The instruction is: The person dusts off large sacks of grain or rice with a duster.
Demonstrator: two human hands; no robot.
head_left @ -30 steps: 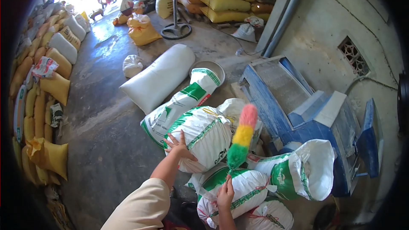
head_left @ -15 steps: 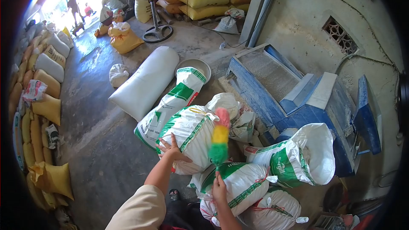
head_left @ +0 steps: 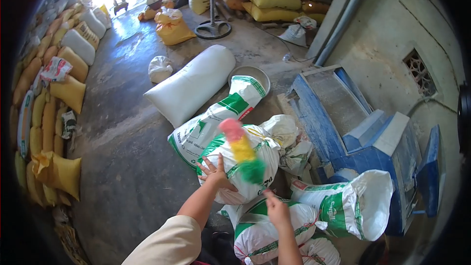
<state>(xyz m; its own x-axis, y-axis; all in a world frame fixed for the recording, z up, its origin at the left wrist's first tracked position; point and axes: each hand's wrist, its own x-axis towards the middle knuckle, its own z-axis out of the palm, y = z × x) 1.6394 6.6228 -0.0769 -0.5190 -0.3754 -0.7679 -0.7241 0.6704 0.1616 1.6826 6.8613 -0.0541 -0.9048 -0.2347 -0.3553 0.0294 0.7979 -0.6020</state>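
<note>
My right hand (head_left: 276, 210) has its fingers curled tight round the thin handle of the duster (head_left: 241, 150), though motion blur hides the exact pinch. From there the duster slants up and to the left — green tuft nearest the fingers, yellow in the middle, pink tip farthest off — and lies across the top of the white-and-green sack (head_left: 245, 164). My left hand (head_left: 216, 172) sits flat on that same sack's left flank, fingers spread wide and gripping nothing, just beside the green tuft. Below the right hand there is another tied sack (head_left: 267, 225), and to its right an open-mouthed sack (head_left: 353, 203) leans against the blue wooden machine (head_left: 358, 132). Further out, a long printed sack (head_left: 216, 118) reaches up to a metal basin (head_left: 250, 72), with a plain white sack (head_left: 191, 86) beside it on the concrete floor (head_left: 117, 157). Yellow sacks (head_left: 49, 118) line the left wall.
</note>
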